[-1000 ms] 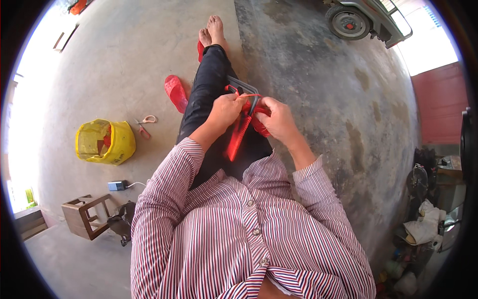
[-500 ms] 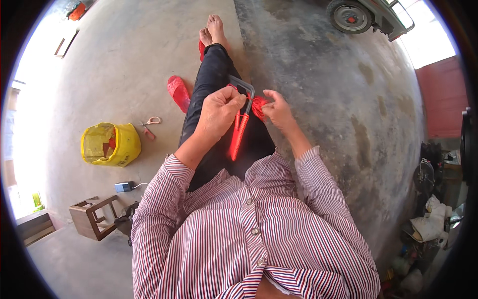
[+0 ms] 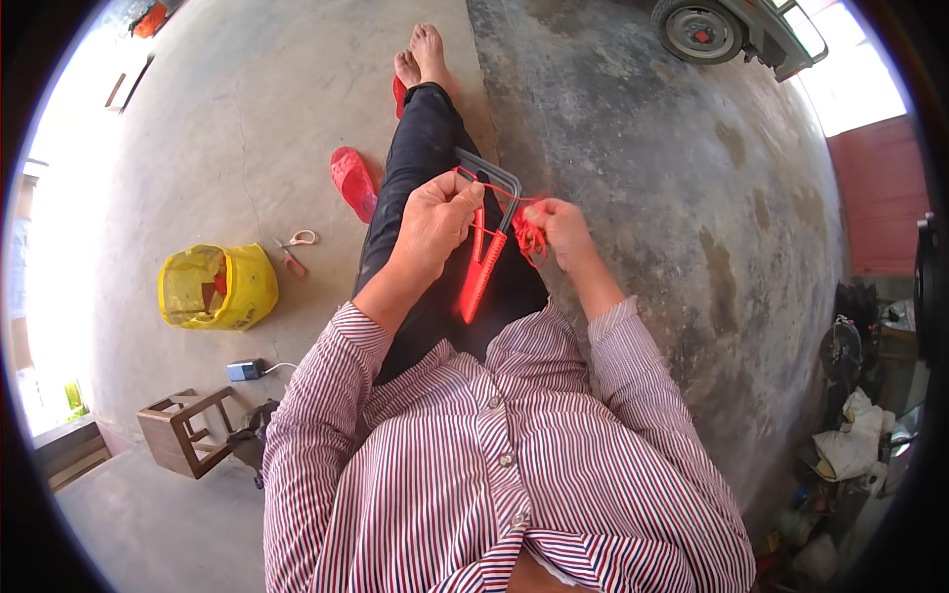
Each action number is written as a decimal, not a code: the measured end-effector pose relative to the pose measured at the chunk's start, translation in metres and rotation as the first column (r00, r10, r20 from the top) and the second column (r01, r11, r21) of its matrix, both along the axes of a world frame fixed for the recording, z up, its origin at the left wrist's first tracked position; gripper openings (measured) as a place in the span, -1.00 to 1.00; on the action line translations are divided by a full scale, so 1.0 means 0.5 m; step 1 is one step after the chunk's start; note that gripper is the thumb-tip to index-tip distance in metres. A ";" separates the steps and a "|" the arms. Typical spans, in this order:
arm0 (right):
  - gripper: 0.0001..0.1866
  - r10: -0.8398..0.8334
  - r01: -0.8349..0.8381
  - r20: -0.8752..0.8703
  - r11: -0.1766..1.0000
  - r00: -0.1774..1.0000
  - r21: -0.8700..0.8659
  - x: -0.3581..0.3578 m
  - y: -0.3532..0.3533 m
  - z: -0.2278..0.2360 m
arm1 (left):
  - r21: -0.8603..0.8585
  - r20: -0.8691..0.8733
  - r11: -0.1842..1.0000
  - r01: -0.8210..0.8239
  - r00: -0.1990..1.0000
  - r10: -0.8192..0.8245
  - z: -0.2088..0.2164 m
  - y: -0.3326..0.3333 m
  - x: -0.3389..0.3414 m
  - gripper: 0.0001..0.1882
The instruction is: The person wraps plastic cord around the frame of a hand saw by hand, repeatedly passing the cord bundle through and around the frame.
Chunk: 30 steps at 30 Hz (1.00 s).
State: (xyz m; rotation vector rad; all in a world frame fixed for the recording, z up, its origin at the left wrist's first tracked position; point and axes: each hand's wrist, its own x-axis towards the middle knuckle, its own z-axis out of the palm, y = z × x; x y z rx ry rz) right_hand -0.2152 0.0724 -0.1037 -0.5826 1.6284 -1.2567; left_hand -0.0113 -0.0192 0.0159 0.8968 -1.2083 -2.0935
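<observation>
Red plastic netting needle (image 3: 481,280) glossy; red twine (image 3: 532,237) fibrous; concrete floor (image 3: 643,178) rough, matt.

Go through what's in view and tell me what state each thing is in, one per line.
Left hand: closed around the red tool.
Right hand: pinching red cord.
Yellow bag: open, on the floor.
Scissors: lying on the floor.
Wooden stool: tipped over.

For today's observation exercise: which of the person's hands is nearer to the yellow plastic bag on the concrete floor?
Left. The left hand is over the lap, right of the yellow plastic bag; the right hand lies farther right.
</observation>
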 end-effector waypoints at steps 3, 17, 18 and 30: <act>-0.87 -0.175 0.213 0.446 0.976 0.878 -0.037 0.000 0.006 0.062 | 0.038 0.094 0.998 -0.051 0.994 0.047 -0.022 -0.004 -0.007 -0.80; -0.77 0.140 0.279 0.883 0.916 0.449 -0.287 0.054 0.017 0.064 | -0.054 0.333 0.988 0.143 0.936 -0.117 -0.073 0.012 -0.032 -0.76; -0.77 0.138 0.280 0.882 0.916 0.451 -0.287 0.060 0.017 0.075 | -0.050 0.363 0.984 0.173 0.921 -0.144 -0.061 0.015 -0.025 -0.78; -0.74 0.169 -0.015 0.722 0.977 0.672 -0.214 0.071 0.028 0.099 | -0.099 0.092 0.995 -0.016 0.995 0.025 -0.093 0.004 -0.015 -0.87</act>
